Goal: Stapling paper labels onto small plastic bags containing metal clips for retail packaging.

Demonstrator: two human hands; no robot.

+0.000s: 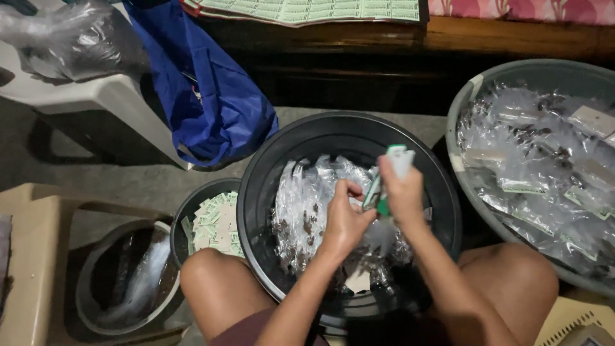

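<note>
Hands (346, 221) (402, 192) pinch a green-white stapler (389, 173) and clear packet over the black basin (269, 173)

Both forearms reach forward from the bottom of the view between the 2 bare knees, converging until the hands meet. The left hand (346, 221) is turned palm-down, knuckles up, its fingers (349, 189) curled inward into a pinch just beside the right fingers. The right hand (402, 192) stands higher, wrist cocked upward, fingers closed in a grip, with the thumb side facing the left fingertips. The 2 hands touch at the fingers.
</note>
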